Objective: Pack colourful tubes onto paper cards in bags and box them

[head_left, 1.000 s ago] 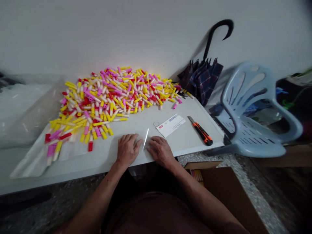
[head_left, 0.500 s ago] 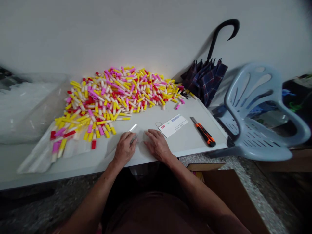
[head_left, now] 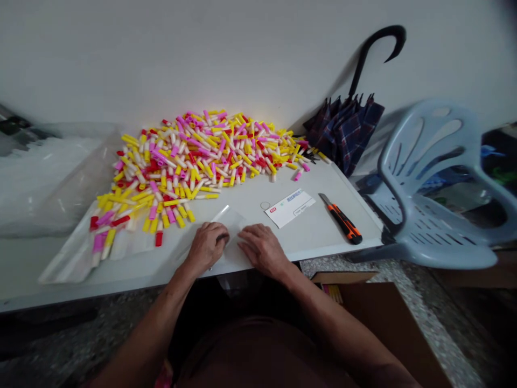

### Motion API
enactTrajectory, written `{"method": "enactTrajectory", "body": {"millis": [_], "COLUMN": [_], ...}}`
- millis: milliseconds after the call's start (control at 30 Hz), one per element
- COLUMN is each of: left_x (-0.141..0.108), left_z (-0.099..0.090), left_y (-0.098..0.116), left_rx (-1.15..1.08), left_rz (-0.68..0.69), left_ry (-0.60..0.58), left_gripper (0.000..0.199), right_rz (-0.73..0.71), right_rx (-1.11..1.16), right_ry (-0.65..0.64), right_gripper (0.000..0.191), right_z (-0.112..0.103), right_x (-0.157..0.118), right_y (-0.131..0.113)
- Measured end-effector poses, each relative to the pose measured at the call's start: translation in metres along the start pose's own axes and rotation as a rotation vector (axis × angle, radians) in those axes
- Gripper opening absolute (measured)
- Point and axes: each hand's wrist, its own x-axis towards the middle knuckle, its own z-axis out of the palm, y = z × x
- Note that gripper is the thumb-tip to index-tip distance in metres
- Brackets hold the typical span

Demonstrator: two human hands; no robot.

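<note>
Since the earlier view, the clear plastic sheet (head_left: pixel 229 225) has spread wider between the hands. The left hand (head_left: pixel 208 248) curls over its edge, seemingly gripping it; the open right hand (head_left: pixel 262 250) pins it flat to the white table (head_left: pixel 311 237), below a heap of pink, yellow, red and cream plastic tubes (head_left: pixel 194 151).

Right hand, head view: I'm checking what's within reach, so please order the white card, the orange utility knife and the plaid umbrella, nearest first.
From the right hand:
1. White card: just ahead, toward the right.
2. Orange utility knife: farther right, near the table edge.
3. Plaid umbrella: far right corner, against the wall.
</note>
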Motion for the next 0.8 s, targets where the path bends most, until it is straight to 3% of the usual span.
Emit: {"method": "enactTrajectory", "body": {"millis": [67, 167, 300, 367, 467, 567, 700, 800], "left_x": [-0.004, -0.013, -0.027, -0.031, -0.035, -0.034, -0.031, -0.024], "left_z": [-0.001, 0.001, 0.005, 0.004, -0.002, -0.013, -0.03, -0.035], "left_y": [-0.003, -0.007, -0.011, -0.013, -0.02, -0.033, -0.048, -0.041], "left_rx": [-0.083, -0.097, 0.184, 0.296, 0.307, 0.193, 0.135, 0.194], "left_rz": [0.06, 0.101, 0.022, -0.015, 0.045, 0.216, 0.374, 0.372], "left_ry": [-0.024, 0.021, 0.174, 0.184, 0.138, 0.041, -0.069, -0.093], "left_gripper": [0.015, 0.016, 0.034, 0.035, 0.029, 0.027, 0.024, 0.025], "right_rz": [-0.033, -0.124, -0.096, -0.075, -0.062, 0.011, -0.03, -0.054], "right_rx": [-0.01, -0.081, -0.156, -0.118, 0.01, 0.027, -0.071, -0.092], "right_ry": [0.004, -0.102, -0.119, -0.109, -0.069, 0.025, -0.064, -0.086], "right_gripper": [0.032, 0.035, 0.038, 0.036, 0.03, 0.03, 0.024, 0.023], "right_z": [-0.002, 0.003, 0.019, 0.021, 0.016, 0.006, 0.003, 0.01], "right_x": [0.012, 0.026, 0.015, 0.003, -0.005, 0.0, 0.002, -0.008], "right_y": [0.016, 0.031, 0.017, 0.002, -0.009, -0.002, 0.01, 0.007]}}
